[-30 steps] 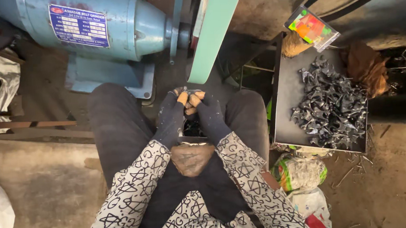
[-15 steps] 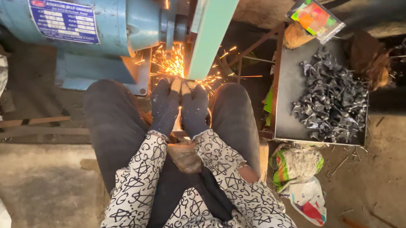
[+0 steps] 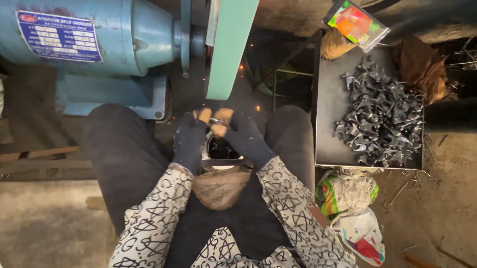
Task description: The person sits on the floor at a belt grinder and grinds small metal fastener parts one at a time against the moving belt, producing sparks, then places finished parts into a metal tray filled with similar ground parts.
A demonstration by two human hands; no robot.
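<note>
My left hand (image 3: 191, 138) and my right hand (image 3: 241, 134) wear dark gloves with the fingertips bare. Together they pinch a small metal piece (image 3: 216, 120) between my knees, just below the green belt guard (image 3: 233, 43) of a blue grinder motor (image 3: 84, 36). A few faint sparks float near the guard. Under my hands sits a dark container (image 3: 220, 150) of small parts, mostly hidden.
A grey metal tray (image 3: 328, 108) at my right knee holds several dark metal pieces (image 3: 382, 117). A colourful packet (image 3: 356, 24) lies at the tray's far end. Plastic bags (image 3: 348, 199) sit on the dirt floor below it. A brown cloth pad (image 3: 219, 186) lies in my lap.
The bright shower of sparks at the belt has died to a few specks. My hands have drawn the metal piece back from the belt toward my lap.
</note>
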